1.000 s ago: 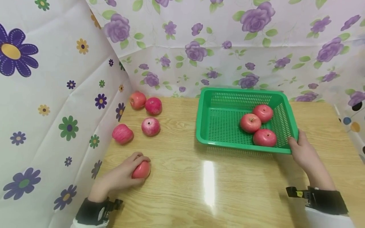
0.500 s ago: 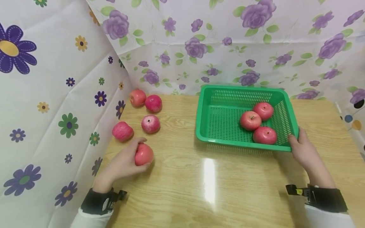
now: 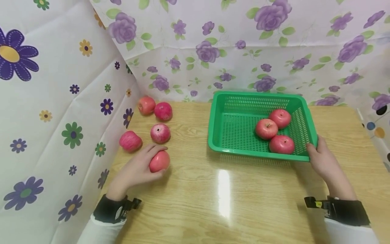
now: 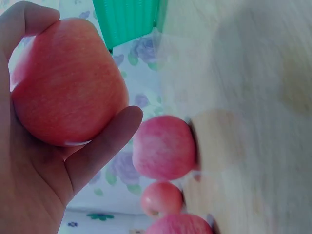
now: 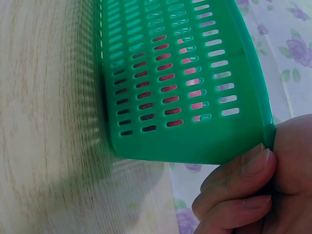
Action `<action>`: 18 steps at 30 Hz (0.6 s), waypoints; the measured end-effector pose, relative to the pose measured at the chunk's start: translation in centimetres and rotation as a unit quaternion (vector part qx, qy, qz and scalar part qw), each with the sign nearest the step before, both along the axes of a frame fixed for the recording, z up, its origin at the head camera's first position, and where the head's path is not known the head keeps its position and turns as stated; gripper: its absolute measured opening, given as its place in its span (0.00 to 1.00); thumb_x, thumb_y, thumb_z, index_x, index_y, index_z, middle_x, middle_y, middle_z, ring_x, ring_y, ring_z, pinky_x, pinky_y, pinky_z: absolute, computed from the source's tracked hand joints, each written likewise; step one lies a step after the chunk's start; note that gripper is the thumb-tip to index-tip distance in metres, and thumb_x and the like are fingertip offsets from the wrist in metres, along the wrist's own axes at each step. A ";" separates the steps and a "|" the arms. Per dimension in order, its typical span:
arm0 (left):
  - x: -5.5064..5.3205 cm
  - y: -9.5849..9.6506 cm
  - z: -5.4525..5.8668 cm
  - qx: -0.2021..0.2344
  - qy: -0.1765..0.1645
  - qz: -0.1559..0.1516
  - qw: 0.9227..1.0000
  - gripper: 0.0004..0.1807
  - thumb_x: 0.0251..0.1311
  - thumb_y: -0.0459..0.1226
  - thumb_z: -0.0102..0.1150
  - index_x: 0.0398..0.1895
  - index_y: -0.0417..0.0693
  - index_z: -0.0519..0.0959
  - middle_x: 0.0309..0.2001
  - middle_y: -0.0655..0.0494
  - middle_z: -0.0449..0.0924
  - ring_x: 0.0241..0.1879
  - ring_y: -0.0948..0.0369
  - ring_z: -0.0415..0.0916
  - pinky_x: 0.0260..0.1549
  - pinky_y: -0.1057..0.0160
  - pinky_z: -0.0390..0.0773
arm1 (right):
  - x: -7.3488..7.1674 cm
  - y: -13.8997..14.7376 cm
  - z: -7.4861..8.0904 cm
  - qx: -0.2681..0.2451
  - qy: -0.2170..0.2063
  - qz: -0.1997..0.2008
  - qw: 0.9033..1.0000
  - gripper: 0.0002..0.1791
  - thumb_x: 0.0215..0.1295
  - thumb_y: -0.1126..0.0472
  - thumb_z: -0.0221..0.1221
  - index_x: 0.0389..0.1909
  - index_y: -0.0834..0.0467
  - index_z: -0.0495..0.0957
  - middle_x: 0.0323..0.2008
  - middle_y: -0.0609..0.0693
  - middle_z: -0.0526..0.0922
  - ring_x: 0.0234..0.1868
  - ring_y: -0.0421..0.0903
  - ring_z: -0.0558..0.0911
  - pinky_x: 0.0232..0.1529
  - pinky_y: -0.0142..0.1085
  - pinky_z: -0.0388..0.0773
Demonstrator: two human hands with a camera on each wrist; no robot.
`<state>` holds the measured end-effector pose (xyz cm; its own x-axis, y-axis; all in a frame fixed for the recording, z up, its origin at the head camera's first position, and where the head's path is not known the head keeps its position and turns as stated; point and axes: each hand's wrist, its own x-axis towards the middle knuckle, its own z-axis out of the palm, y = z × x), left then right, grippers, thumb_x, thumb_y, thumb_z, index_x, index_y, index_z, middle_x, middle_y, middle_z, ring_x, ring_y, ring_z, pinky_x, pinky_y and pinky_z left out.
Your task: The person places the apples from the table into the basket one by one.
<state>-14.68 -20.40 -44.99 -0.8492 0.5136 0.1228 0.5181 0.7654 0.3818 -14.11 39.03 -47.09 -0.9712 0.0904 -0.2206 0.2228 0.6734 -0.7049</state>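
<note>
My left hand (image 3: 140, 169) grips a red apple (image 3: 159, 161), fingers over its far side and thumb along the near side. In the left wrist view this apple (image 4: 70, 83) is held above the wooden table, with other apples behind it. A green plastic basket (image 3: 259, 154) stands at the right, with three apples (image 3: 266, 129) grouped in its right half. My right hand (image 3: 324, 161) pinches the basket's near right corner, its thumb over the rim. The right wrist view has the curled fingers (image 5: 234, 195) under the rim, outside the slotted wall (image 5: 185, 141).
Several loose apples lie at the table's left: a striped one (image 3: 130, 141), a pale-topped one (image 3: 160, 133), and two side by side (image 3: 147, 105) at the back. Flowered sheets (image 3: 207, 67) line the back and left of the wooden table (image 3: 195, 203).
My left hand has lifted the apple and moved it away from me and to the right. The right hand and the basket hold their place.
</note>
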 end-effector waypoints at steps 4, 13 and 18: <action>-0.8 1.6 0.6 0.011 0.013 -0.026 1.000 0.39 0.47 0.55 0.70 0.63 0.58 0.69 0.61 0.57 0.67 0.51 0.60 0.71 0.45 0.51 0.82 | 0.1 0.1 0.0 0.001 -0.003 -0.003 1.000 0.40 0.80 0.45 0.27 0.75 0.68 0.25 0.67 0.82 0.49 0.64 0.78 0.53 0.57 0.76 0.54; -2.1 5.4 1.0 0.021 0.044 -0.081 0.996 0.38 0.44 0.52 0.70 0.61 0.60 0.69 0.59 0.58 0.64 0.51 0.62 0.68 0.41 0.54 0.82 | 0.1 -0.1 0.0 -0.002 0.004 -0.004 1.000 0.40 0.80 0.45 0.28 0.75 0.67 0.26 0.66 0.81 0.52 0.63 0.77 0.55 0.56 0.76 0.56; -2.3 7.1 1.2 0.041 0.050 -0.092 0.994 0.37 0.42 0.49 0.71 0.60 0.60 0.70 0.59 0.58 0.64 0.52 0.62 0.67 0.41 0.54 0.82 | 0.0 0.1 0.0 -0.003 -0.005 -0.006 1.000 0.40 0.79 0.44 0.27 0.75 0.67 0.24 0.67 0.81 0.50 0.64 0.77 0.54 0.57 0.75 0.54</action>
<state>-17.02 -13.33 -43.80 -0.7234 0.6435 0.2502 0.6848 0.6228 0.3783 -14.09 39.09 -47.10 -0.9676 0.1012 -0.2313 0.2385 0.6665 -0.7063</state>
